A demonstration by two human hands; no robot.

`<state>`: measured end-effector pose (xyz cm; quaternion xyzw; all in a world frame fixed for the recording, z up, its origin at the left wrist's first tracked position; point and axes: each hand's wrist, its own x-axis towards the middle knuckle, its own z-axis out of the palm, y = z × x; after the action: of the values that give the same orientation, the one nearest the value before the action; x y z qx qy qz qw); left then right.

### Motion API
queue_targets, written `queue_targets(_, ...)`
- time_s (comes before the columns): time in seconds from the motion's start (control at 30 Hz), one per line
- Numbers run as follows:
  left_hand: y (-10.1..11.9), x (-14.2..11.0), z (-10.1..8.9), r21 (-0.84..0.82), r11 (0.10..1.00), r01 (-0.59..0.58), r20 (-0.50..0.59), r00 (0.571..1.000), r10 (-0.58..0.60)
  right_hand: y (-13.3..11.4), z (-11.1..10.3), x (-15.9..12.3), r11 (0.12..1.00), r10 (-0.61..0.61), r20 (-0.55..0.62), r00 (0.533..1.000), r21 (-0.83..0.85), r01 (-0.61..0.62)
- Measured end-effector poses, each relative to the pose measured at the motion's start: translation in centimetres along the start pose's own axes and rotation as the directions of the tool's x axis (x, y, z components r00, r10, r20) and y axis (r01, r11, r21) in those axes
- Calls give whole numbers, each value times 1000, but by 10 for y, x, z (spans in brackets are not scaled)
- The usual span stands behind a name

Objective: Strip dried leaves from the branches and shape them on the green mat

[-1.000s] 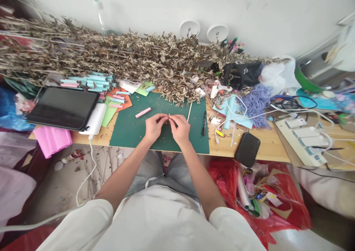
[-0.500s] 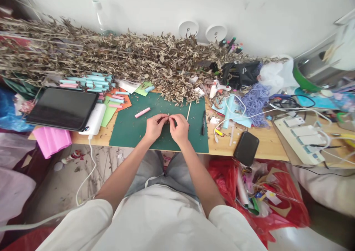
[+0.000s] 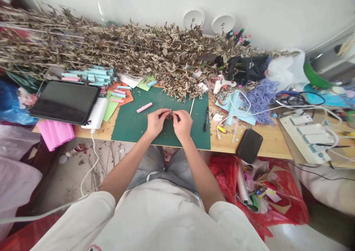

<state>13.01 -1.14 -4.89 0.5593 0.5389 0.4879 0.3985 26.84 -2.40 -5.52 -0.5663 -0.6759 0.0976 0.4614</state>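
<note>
Over the green cutting mat (image 3: pixel 130 129), my left hand (image 3: pixel 155 123) and my right hand (image 3: pixel 183 125) face each other, fingertips pinched. Small brown bits of dried leaves (image 3: pixel 170 115) show between the two pinches, partly hidden by the fingers. Leaf crumbs lie scattered over the mat. To the left of my left hand lies a pink paper roll (image 3: pixel 144 107), slanted. A thin pale stick (image 3: pixel 192 106) and a black pen (image 3: pixel 206 119) are to the right of my right hand. Behind the mat spreads a large heap of dried leafy stems (image 3: pixel 166 54).
Blue and pink paper rolls (image 3: pixel 100 75) are stacked at left, near a black tablet (image 3: pixel 65 101) and a white power bank (image 3: pixel 95 114). On the right are a glue gun (image 3: pixel 222 83), purple yarn (image 3: pixel 262 97), a black case (image 3: pixel 249 146) and a power strip (image 3: pixel 306 136).
My hands have moved slightly apart, showing more of the leaf bits between the fingertips. The whole view has shifted a little; the objects around the hands stay put.
</note>
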Motion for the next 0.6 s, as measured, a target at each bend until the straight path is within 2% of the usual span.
queue_targets(0.3, -7, 1, 2, -56, 998, 6, 6, 1000, -6, -1, 0, 2, 998, -24, -2, 1000, 53, 24)
queue_targets(0.47, -6, 1, 4, -58, 998, -3, 34, 999, 5, -2, -1, 1, 999, -44, 16, 999, 29, 43)
queue_targets(0.6, 1, 0, 3, 17, 1000, -16, 22, 1000, 16, -4, -2, 1, 999, -49, 39, 998, -1, 49)
